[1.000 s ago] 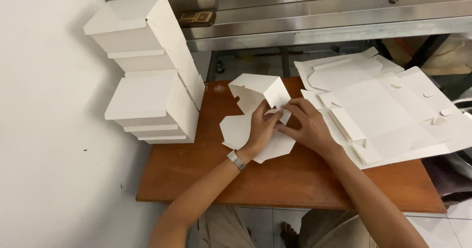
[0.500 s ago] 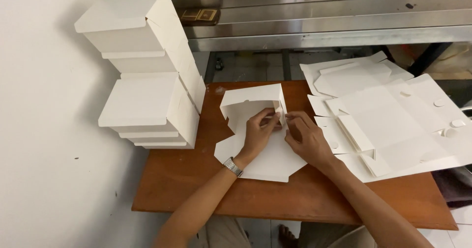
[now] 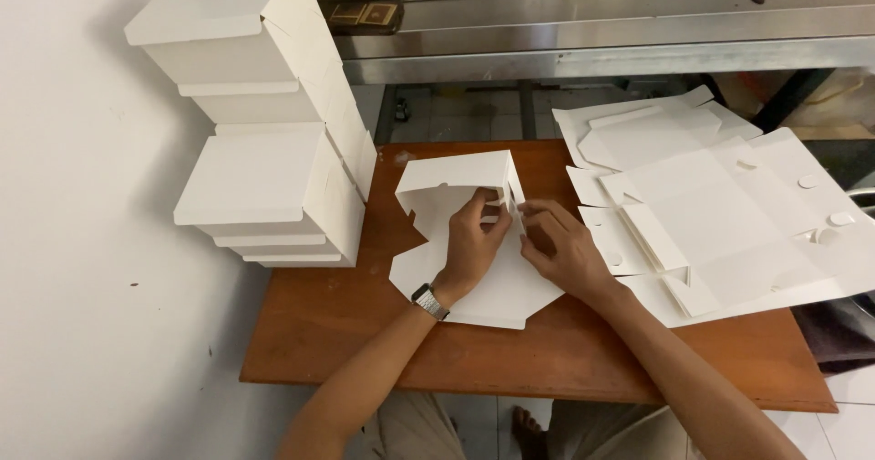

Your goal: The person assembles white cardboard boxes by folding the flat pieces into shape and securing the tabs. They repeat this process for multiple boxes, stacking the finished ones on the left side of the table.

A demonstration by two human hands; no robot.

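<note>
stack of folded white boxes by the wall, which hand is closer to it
Left. The left hand lies on the half-folded box, just right of the stack of folded boxes; the right hand is farther right.

Both forearms are bare, no sleeves; the left hand's [image 3: 471,244] wrist wears a silver-banded wristwatch [image 3: 428,301]; light trousers [image 3: 415,428] below.
</note>
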